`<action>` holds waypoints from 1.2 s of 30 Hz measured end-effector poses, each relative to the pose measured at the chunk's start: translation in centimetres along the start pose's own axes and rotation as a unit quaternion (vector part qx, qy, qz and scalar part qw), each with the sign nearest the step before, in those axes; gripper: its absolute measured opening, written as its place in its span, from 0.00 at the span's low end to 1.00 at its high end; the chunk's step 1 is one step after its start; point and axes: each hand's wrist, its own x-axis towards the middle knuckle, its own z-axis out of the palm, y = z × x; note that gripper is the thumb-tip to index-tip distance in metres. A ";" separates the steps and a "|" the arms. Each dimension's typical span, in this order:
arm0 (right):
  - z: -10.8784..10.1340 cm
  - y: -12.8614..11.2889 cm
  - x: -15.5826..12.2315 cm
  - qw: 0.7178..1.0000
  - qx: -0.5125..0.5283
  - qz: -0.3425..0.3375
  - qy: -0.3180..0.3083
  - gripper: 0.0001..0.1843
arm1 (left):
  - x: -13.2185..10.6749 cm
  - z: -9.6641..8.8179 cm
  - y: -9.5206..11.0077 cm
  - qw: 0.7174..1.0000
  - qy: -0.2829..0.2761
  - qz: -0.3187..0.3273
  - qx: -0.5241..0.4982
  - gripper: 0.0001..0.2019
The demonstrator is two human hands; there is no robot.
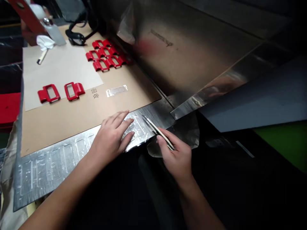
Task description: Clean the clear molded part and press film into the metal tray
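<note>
My left hand lies flat with fingers spread on a clear plastic film at the front edge of the metal bench. My right hand is closed in a pinch round a thin tweezer-like tool, whose tip points up-left onto the film. Two red buckle-shaped parts sit side by side on a pale paper sheet farther back. A cluster of several more red parts lies on the brown cardboard behind them.
A small strip of clear tape lies on the cardboard. A white cloth and small brush and a black cable sit at the back. A large slanted metal sheet rises on the right. A red object sits at the left edge.
</note>
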 end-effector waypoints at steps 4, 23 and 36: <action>0.3 -0.7 -1.2 0.999 0.021 0.010 0.027 0.16 | -6.1 -4.0 -1.5 0.994 0.094 -0.052 0.005 0.13; 3.1 -4.7 1.8 0.982 -0.107 -0.098 -0.118 0.18 | -24.7 -7.2 -9.1 0.967 0.104 -0.232 -0.035 0.24; 12.5 -15.5 -0.5 0.808 -0.002 -0.308 -0.503 0.18 | -23.7 -5.8 -9.2 0.893 0.164 -0.351 -0.229 0.21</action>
